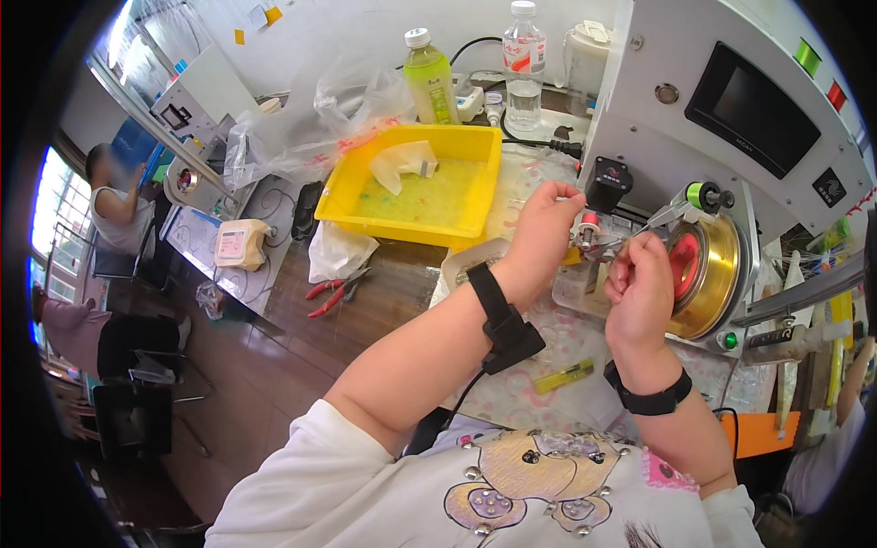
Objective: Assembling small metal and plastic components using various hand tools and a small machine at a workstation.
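My left hand point(545, 233) is at the machine point(662, 128), its fingers pinched together beside a black motor block point(607, 185) and just above a small red spool point(590, 218). What those fingers hold, if anything, is too small to make out. My right hand point(642, 288) is curled closed in front of the large gold wheel point(722, 279) with the red centre, its fingertips near the small metal parts between the two hands. Anything inside it is hidden. A green spool point(702, 195) sits on the machine above the gold wheel.
Left of the machine stands a yellow tray point(411, 228) with a white scrap inside. Behind it are a green bottle point(429, 78) and a clear bottle point(523, 68). Red-handled pliers point(336, 292) and a yellow cutter knife point(563, 376) lie on the table. Other people sit at far left.
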Tool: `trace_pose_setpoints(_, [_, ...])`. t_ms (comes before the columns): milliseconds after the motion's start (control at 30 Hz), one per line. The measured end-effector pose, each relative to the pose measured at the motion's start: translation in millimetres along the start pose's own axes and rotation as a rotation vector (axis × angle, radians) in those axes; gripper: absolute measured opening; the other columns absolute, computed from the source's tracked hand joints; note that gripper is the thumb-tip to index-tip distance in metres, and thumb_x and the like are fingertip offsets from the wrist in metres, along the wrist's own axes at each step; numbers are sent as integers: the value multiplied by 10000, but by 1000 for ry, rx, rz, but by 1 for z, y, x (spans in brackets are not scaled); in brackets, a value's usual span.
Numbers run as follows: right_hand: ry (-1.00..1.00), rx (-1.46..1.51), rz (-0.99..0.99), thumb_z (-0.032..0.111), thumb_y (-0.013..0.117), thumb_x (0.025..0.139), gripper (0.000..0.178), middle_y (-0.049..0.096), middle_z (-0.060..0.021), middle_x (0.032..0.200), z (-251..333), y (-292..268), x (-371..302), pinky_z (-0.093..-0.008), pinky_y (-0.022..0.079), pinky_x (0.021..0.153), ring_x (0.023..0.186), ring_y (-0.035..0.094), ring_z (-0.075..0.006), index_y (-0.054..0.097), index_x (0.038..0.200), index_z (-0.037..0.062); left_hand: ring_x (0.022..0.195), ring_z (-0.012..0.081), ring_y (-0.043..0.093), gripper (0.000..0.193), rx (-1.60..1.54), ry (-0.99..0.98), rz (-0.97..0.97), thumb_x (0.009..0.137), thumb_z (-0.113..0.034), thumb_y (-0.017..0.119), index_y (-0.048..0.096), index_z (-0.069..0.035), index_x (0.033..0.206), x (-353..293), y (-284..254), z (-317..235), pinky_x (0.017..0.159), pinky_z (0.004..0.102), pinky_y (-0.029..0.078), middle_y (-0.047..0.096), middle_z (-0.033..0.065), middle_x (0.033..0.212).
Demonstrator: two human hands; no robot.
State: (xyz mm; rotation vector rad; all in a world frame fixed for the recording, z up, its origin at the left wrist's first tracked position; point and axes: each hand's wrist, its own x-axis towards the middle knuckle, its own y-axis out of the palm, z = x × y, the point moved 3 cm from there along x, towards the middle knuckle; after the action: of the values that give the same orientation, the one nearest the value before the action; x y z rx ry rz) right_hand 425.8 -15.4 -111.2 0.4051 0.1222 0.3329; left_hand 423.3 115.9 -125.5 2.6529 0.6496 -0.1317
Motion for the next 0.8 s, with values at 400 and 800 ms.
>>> trace_pose_setpoints(400, [28,56,72,132,427,885,81,379,43,683,2,10,-1,-190,285,492,583,335,-39,421,808,106,622,54,427,198,-75,76,16,905,-241,481,498,-47,866,-7,1,0,550,232,384,461,-15,671])
trace_pose_setpoints(800, [418,-111,706,116,544,865,75,521,1,732,69,-7,-89,-222,421,574,650,508,-78,496,900,69,427,25,306,159,-143,339,-123,911,-250,456,520,-136,821,-21,-25,-17,384,195,249,332,-91,540])
